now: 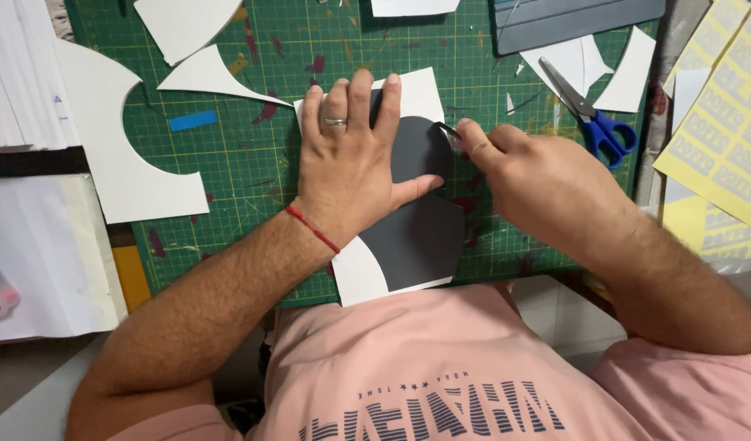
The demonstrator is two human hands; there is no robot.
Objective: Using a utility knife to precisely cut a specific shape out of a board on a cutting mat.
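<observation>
From the head camera, the left hand [348, 167] lies flat, fingers spread, pressing down on a dark grey curved template [420, 216] that sits on a white card sheet [363, 273] near the front edge of the green cutting mat [236, 163]. The right hand [539, 175] is curled closed around a thin cutting blade [449, 129], pinched between thumb and forefinger, its tip touching the upper right edge of the grey shape. Blue-handled scissors [592, 118] lie on the mat just beyond the right hand, among white card offcuts [204, 73]. A large white piece with a curved cutout [118, 155] rests at the mat's left edge, and yellow printed sheets [722, 131] lie off to the right
</observation>
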